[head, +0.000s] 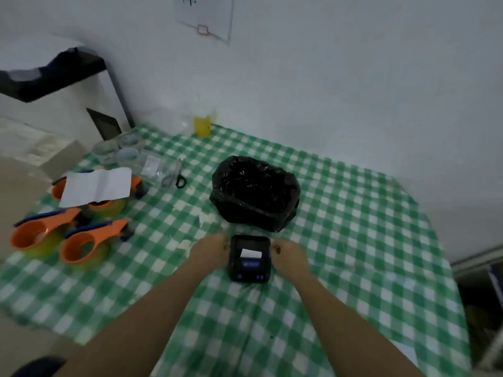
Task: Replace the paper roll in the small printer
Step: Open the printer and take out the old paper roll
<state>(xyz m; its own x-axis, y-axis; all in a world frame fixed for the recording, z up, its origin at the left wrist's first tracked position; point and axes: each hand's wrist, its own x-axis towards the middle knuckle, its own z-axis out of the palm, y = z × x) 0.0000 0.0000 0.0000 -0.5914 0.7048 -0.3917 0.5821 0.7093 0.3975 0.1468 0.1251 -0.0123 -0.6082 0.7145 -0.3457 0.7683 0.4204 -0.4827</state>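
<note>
A small black printer (250, 268) with blue buttons lies flat on the green-and-white checked tablecloth (353, 240). Its lid looks closed and a short white strip of paper (251, 253) shows at its slot. My left hand (209, 250) rests against the printer's left side with curled fingers. On the opposite side, my right hand (290, 255) touches the printer, fingers curled too. The image is blurred, so how firmly either hand grips the printer is unclear. No spare paper roll is visible.
A bin lined with a black bag (255, 191) stands just behind the printer. Three orange tape dispensers (81, 240) and a white sheet (98, 186) lie at the left. Scissors (177, 178), clear dishes (122, 151) and a yellow bottle (202, 123) sit farther back near the wall.
</note>
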